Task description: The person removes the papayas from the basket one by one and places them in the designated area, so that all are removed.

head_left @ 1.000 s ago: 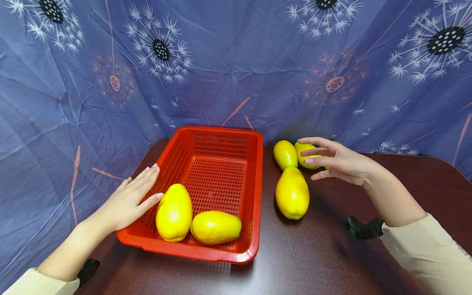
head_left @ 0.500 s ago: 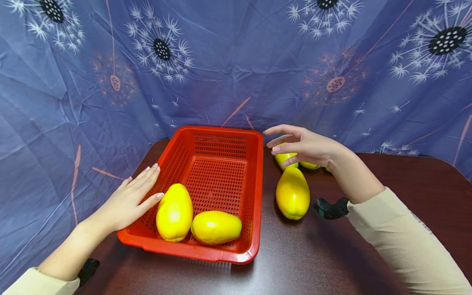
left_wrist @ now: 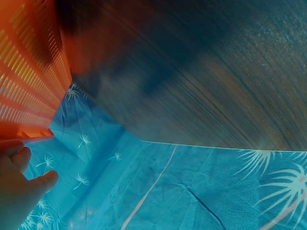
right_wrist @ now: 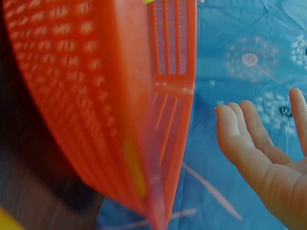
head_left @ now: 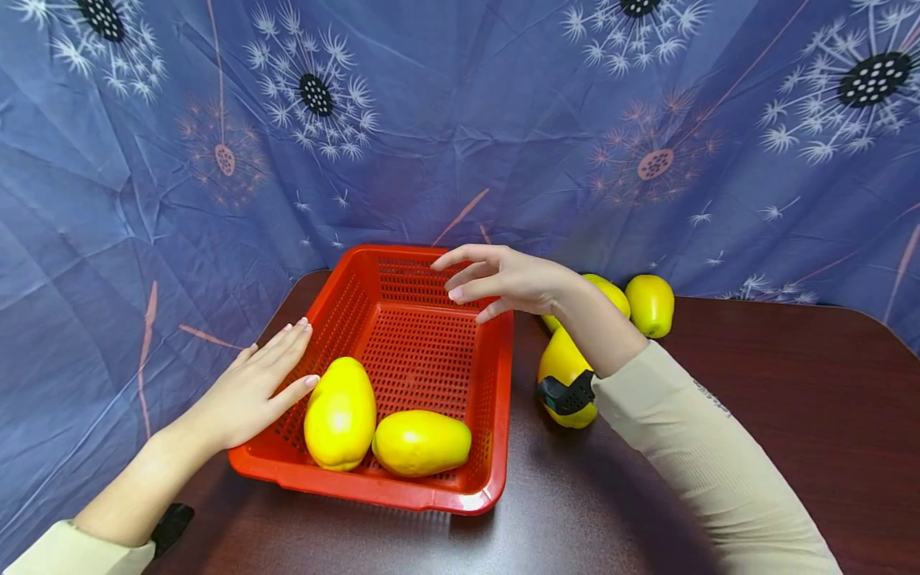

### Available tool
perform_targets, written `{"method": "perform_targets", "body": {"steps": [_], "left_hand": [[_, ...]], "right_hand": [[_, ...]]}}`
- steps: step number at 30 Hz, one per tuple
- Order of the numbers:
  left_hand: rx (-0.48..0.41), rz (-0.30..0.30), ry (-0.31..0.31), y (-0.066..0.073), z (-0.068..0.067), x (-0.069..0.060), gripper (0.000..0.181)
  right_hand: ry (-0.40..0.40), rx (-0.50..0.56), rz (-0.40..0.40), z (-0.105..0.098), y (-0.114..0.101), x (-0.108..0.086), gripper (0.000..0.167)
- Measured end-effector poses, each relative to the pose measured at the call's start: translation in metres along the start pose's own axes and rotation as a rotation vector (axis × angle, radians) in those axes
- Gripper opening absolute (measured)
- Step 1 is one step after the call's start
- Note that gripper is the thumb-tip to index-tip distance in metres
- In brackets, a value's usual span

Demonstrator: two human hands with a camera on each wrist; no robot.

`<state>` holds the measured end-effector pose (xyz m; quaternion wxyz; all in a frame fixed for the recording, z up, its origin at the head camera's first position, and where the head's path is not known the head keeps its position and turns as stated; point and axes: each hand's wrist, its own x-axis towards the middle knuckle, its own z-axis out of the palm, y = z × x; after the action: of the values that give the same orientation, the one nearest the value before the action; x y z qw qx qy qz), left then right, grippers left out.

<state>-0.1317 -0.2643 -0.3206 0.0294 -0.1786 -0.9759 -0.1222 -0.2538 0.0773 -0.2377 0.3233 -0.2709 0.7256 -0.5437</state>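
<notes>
basket point(head_left: 420, 343), red plastic w/ slotted sides, sits left of centre on the dark worktop point(head_left: 776, 375); it's the thing both hands are at. inside, at the near end, 2 yellow fruits: the big left fruit point(head_left: 340, 415) lies w/ narrow end pointing far, the sideways fruit point(head_left: 422, 444) just beside it. left hand point(head_left: 253, 393) lies at the left rim, fingers straight & close together, thumb out to the side w/ its tip by the big fruit; can't tell if the thumb touches it. right hand point(head_left: 506, 279) is up over the far right corner, fingers loosely spread & slightly bent, apart from the rim in the right wrist view. more yellow fruit right of the basket: near fruit point(head_left: 564, 359), part hidden by the right arm & its black wrist device point(head_left: 566, 393); behind it a slice of another fruit point(head_left: 552, 323), then the far fruit point(head_left: 607, 294) & the far right fruit point(head_left: 650, 306), side by side nr the worktop's far edge. cream sleeves point(head_left: 704, 447) on both arms. blue cloth point(head_left: 460, 144) w/ dandelion prints hangs on the far & left sides.
</notes>
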Motion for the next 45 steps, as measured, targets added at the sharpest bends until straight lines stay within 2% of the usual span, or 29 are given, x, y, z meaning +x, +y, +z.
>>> {"method": "perform_targets", "body": {"steps": [13, 18, 22, 31, 34, 40, 45], "left_hand": [[0.0, -0.002, 0.003, -0.001, 0.001, 0.0, 0.07], [-0.001, -0.004, 0.005, -0.001, 0.001, 0.0, 0.07], [-0.001, -0.005, 0.003, -0.001, 0.001, 0.0, 0.07], [-0.008, -0.01, -0.002, -0.001, 0.001, 0.001, 0.069], [-0.017, -0.01, -0.007, 0.0, 0.002, 0.001, 0.07], [0.004, -0.014, -0.005, 0.0, -0.001, 0.003, 0.07], [0.006, -0.009, -0.009, -0.001, 0.0, 0.001, 0.07]], "right_hand": [[-0.062, 0.038, -0.032, 0.029, -0.005, 0.037, 0.042], [-0.111, 0.081, -0.035, 0.037, -0.002, 0.047, 0.043], [-0.18, 0.085, -0.032, 0.041, 0.005, 0.055, 0.044], [-0.416, 0.024, -0.017, 0.052, 0.032, 0.073, 0.047], [-0.528, -0.007, 0.035, 0.054, 0.042, 0.078, 0.047], [-0.73, -0.141, 0.139, 0.057, 0.052, 0.082, 0.047], [-0.911, -0.131, 0.212, 0.061, 0.056, 0.086, 0.049]]}}
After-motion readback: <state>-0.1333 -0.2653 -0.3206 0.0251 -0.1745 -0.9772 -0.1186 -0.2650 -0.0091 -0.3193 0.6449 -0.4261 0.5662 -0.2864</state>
